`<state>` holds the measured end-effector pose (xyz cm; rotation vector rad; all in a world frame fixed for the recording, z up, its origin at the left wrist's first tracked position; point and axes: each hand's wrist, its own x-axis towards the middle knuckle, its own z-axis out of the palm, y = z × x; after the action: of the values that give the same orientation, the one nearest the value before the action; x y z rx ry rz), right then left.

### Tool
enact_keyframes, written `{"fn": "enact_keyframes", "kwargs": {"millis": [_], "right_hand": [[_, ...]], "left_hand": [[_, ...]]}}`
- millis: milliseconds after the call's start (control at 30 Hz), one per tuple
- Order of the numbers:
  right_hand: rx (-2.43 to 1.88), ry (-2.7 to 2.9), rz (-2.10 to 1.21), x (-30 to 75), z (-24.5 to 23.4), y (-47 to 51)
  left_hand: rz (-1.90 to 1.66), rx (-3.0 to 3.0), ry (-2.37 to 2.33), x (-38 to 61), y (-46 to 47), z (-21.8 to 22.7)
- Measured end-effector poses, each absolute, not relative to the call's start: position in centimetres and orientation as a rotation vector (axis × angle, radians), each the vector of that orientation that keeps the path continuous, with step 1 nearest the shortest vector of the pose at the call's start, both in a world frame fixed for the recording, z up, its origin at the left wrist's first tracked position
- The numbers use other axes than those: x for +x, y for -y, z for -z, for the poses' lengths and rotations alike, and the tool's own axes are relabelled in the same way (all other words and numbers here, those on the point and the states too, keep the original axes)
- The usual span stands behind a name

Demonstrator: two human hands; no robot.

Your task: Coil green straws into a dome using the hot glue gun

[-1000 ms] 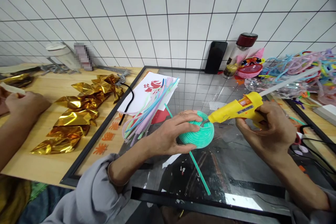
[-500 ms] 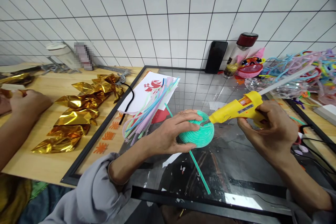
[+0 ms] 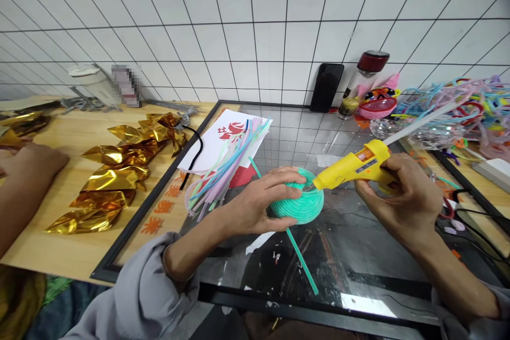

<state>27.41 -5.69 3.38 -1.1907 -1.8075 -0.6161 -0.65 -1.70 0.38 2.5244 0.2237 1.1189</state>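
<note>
While one green coiled dome (image 3: 306,208) sits in the curved grasp of the left hand (image 3: 258,201), the right hand (image 3: 412,191) wraps one yellow glue gun (image 3: 346,168), nozzle (image 3: 309,187) at the dome's top. A slip of that nozzle could burn the left hand, whose fingers lie just beside it. One green strip (image 3: 303,262) shows nearer the wearer; beyond the hands stand one dark phone (image 3: 326,87) and one bottle (image 3: 354,93).

Glue gun (image 3: 346,169) — slightly further left

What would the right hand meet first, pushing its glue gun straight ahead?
Probably the green coil in the left hand: the yellow glue gun in the right hand points onto it, though depth there is unclear.
</note>
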Motion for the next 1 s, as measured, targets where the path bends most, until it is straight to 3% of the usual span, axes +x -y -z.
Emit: {"fn": "enact_keyframes", "kwargs": {"millis": [267, 600, 833, 1000], "right_hand": [[-1.621, 1.575, -0.140, 28.5, -1.6, 4.4], [-2.079, 1.720, 0.050, 32.2, 1.9, 1.0], [-1.790, 1.890, 0.467, 30.5, 0.2, 3.2], [-1.293, 1.759, 0.078, 23.4, -4.4, 8.3]], "left_hand": [[-1.109, 2.516, -0.245, -0.8, 1.7, -0.4], [-1.127, 2.448, -0.304, -1.0, 1.8, -0.4], [-1.179, 2.447, -0.328, -0.7, 1.9, -0.5], [-1.221, 2.486, -0.354, -0.5, 2.0, -0.6]]}}
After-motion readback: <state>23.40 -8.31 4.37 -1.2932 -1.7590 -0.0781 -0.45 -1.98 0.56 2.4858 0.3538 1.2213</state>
